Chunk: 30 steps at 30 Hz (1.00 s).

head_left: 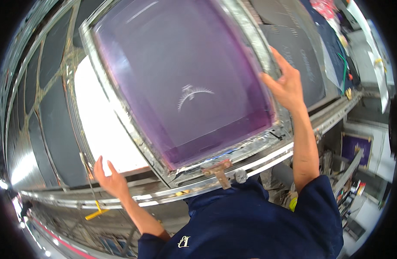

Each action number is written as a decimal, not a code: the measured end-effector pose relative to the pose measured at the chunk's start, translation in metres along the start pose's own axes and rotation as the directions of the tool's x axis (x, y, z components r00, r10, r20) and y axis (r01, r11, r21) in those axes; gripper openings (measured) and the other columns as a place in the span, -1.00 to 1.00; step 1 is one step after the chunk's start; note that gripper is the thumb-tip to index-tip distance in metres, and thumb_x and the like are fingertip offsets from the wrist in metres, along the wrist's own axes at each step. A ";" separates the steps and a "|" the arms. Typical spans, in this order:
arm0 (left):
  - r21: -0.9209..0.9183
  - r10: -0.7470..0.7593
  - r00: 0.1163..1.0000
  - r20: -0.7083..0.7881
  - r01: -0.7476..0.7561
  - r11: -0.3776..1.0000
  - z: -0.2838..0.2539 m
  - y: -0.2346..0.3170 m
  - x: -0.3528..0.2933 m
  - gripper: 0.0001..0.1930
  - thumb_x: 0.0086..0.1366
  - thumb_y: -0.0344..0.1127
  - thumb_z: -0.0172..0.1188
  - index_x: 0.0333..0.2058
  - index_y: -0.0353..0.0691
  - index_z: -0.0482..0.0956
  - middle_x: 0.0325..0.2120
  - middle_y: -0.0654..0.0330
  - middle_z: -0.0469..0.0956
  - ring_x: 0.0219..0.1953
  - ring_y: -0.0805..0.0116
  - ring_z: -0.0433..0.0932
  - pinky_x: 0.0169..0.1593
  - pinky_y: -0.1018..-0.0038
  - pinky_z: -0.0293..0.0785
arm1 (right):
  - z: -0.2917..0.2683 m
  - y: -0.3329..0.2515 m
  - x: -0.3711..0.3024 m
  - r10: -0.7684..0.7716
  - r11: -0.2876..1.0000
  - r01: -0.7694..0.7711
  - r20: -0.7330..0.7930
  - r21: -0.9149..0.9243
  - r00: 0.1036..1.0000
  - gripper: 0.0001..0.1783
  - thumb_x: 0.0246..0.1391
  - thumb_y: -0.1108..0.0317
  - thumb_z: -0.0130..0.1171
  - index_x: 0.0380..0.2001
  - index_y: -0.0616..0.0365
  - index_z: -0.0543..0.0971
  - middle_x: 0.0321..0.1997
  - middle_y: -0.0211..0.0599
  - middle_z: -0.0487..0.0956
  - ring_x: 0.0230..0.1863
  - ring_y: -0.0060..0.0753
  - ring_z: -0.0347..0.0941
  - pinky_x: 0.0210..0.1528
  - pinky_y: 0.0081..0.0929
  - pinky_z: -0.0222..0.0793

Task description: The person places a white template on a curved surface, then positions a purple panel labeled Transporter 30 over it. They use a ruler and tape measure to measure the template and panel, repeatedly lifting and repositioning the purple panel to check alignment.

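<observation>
A screen printing frame point(113, 101) with a metal rim and purple mesh point(185, 56) lies tilted across the table before me. A pale curved design shows in the lower part of the mesh. My right hand point(285, 84) grips the frame's right rim, thumb toward the mesh. To the left, a bright white sheet or board point(101, 125) is partly covered by the frame. Over that white piece's near edge is my left hand point(110, 178), fingers apart and holding nothing. A rusty bracket point(219, 172) sits at the frame's near edge.
A metal rail point(267, 163) runs along the table's near edge. Dark flat panels point(56, 116) lie to the left, and another dark panel point(300, 64) lies right of the frame. A yellow-handled tool point(96, 212) hangs by the rail. Shelves with clutter point(352, 203) stand at lower right.
</observation>
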State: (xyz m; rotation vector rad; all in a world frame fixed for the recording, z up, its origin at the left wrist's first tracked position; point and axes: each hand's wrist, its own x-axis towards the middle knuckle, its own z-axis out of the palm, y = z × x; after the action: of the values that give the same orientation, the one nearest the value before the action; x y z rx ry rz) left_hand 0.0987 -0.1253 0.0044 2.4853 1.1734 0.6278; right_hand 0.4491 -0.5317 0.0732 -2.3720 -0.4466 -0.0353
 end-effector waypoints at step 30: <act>-0.217 0.122 0.971 0.207 -0.076 0.973 0.110 0.121 0.034 -0.66 0.26 -0.33 0.40 -0.05 -0.38 0.63 -0.28 0.26 0.46 -0.31 0.51 0.37 -0.22 0.53 0.32 | 0.036 0.085 -0.062 0.194 0.981 -0.195 0.108 0.007 0.975 -0.14 0.08 0.33 0.33 0.42 0.34 0.27 0.49 0.05 0.33 0.64 0.14 -0.16 0.60 0.06 -0.56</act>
State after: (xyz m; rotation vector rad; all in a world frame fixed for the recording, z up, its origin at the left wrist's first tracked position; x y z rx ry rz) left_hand 0.2532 -0.1833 -0.0252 2.3743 0.8597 0.4605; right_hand 0.4156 -0.5855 -0.0176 -2.3965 -0.2612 0.1857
